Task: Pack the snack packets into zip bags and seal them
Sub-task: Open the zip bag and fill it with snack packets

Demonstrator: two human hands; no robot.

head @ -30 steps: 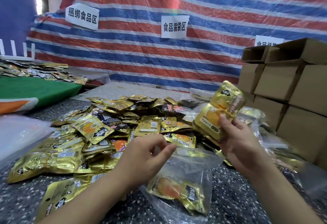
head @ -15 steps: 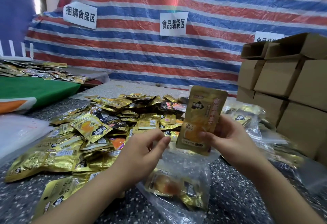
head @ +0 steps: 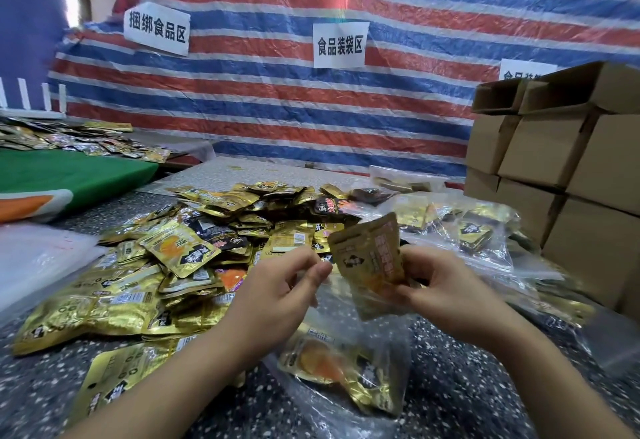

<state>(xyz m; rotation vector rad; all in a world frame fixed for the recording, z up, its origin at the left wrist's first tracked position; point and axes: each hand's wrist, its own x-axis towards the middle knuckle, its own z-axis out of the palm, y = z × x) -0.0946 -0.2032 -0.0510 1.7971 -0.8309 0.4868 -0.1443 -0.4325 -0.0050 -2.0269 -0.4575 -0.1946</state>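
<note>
**Two hands at the zip bag mouth**

I see my right hand [head: 446, 291] gripping a gold snack packet [head: 369, 253] at the clear zip bag [head: 349, 366] mouth, whose edge my left hand [head: 277, 295] pinches. Loose packets [head: 145, 279] crowd the left; bare speckled table [head: 457, 379] lies nearest me.

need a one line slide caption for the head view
Right hand lowers a gold snack packet into a clear zip bag held open by the left hand.

R hand [head: 446, 295] w/ gold packet [head: 369, 258] over clear zip bag [head: 349, 369], L hand [head: 277, 296] at bag mouth.
</note>
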